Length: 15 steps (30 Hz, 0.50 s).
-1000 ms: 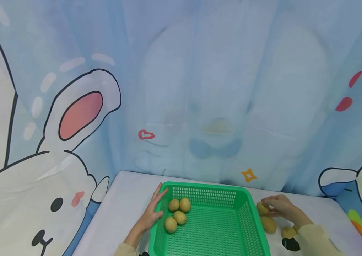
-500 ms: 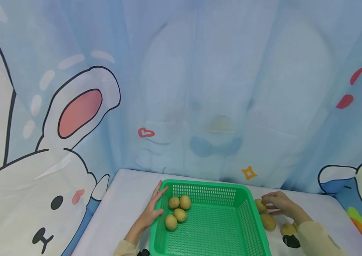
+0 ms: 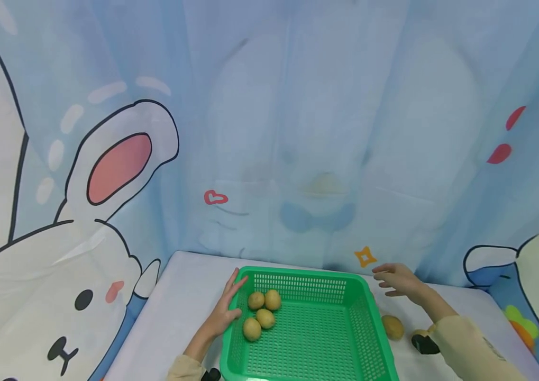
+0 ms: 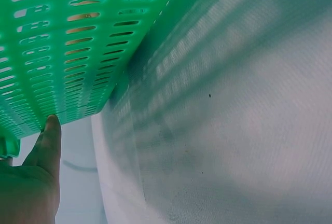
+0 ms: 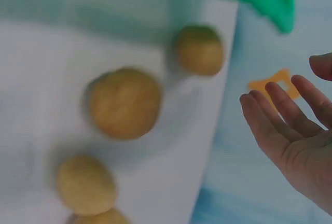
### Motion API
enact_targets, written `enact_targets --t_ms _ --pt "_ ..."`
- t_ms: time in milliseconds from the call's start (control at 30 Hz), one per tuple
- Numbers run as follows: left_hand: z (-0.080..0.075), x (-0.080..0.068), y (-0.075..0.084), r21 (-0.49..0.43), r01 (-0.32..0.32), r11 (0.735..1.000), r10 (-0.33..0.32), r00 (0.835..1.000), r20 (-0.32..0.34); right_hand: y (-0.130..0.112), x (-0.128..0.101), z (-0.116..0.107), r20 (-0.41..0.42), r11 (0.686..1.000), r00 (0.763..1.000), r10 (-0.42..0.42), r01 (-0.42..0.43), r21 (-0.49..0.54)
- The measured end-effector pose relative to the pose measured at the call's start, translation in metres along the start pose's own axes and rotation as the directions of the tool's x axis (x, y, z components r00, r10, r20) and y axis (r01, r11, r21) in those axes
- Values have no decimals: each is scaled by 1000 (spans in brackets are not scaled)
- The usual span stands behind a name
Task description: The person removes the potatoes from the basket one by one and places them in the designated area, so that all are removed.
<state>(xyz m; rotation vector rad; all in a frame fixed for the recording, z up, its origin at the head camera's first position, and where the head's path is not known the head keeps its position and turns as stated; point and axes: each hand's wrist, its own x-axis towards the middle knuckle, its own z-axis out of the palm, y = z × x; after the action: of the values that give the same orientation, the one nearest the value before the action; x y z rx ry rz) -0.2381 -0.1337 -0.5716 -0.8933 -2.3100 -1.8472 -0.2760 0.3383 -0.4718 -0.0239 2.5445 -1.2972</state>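
My left hand [image 3: 222,316] rests on the left rim of a green plastic basket [image 3: 355,283], its fingers stretched out along the side. The left wrist view shows a fingertip [image 4: 53,122] against the slotted outer wall. Several potatoes [image 3: 265,318] lie together in the left part of the basket. Raised past the basket's right edge, my right hand [image 3: 400,280] holds nothing, with fingers spread and slightly bent. Below it, loose potatoes sit on the white tabletop. In the right wrist view one potato [image 5: 199,50] lies near the basket and a larger potato [image 5: 126,103] beside it.
Further potatoes [image 5: 86,184] lie farther right of the basket, partly hidden by the right sleeve [image 3: 469,344] in the head view. A blue curtain [image 3: 317,132] with cartoon animals hangs behind the white table [image 3: 188,280].
My right hand has let go of a potato beside the basket and lifted up and away, its fingers opening. The left hand stays on the rim.
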Motion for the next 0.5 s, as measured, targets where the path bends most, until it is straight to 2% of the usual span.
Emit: enact_targets --t_ms 300,333,500 --pt "0 1 0 16 -17 1000 17 1000 -4 -51 9 25 34 991 993 -113 110 79" --pt "0 1 5 11 -13 1000 13 1000 -2 -55 10 29 41 989 992 -121 117 89" --pt "0 0 3 -1 1 1000 -1 1000 0 -77 13 50 120 981 985 -126 106 164"
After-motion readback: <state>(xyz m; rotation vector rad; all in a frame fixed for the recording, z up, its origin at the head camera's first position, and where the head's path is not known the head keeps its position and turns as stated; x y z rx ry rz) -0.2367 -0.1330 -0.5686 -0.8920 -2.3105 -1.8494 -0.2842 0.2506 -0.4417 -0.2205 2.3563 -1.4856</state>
